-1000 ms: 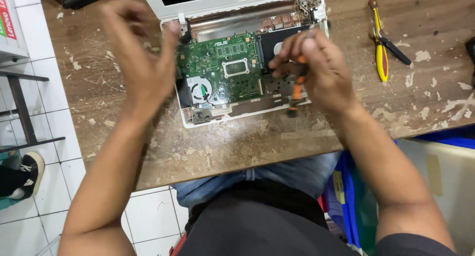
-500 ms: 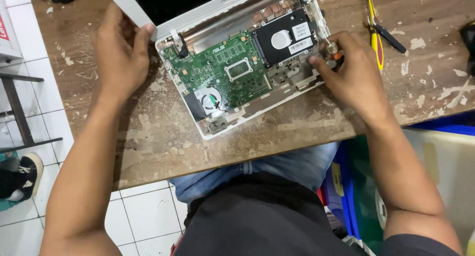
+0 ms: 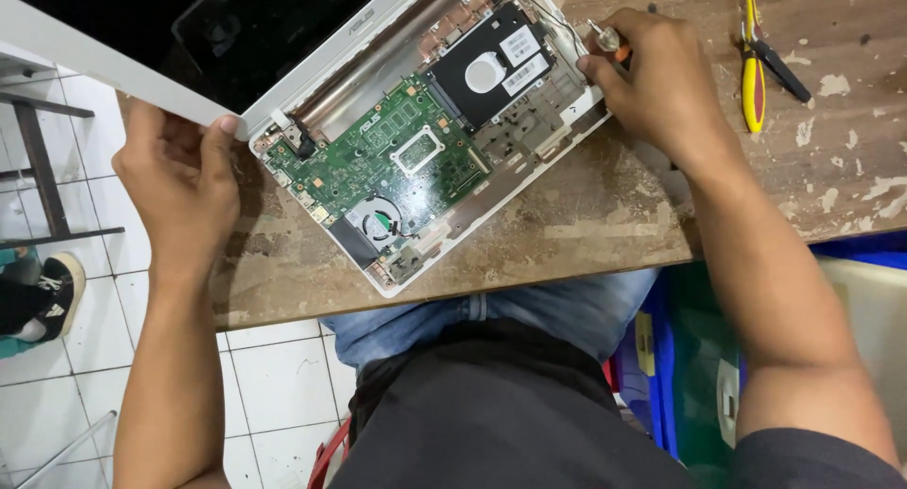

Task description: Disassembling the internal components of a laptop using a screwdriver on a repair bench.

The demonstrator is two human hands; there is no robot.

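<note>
An opened white laptop [image 3: 444,139] lies tilted on the worn wooden tabletop [image 3: 586,215], its bottom cover off so the green motherboard [image 3: 383,163], the round cooling fan [image 3: 376,222] and the black hard drive [image 3: 487,73] show; the left hand [image 3: 179,182] is closed on the corner of the white-framed screen lid [image 3: 113,59], thumb on the edge. The right hand [image 3: 661,78] is wrapped around an orange-handled screwdriver [image 3: 607,43] at the laptop's far right corner, beside the drive; yellow-handled pliers [image 3: 756,64] lie well apart to the right.
</note>
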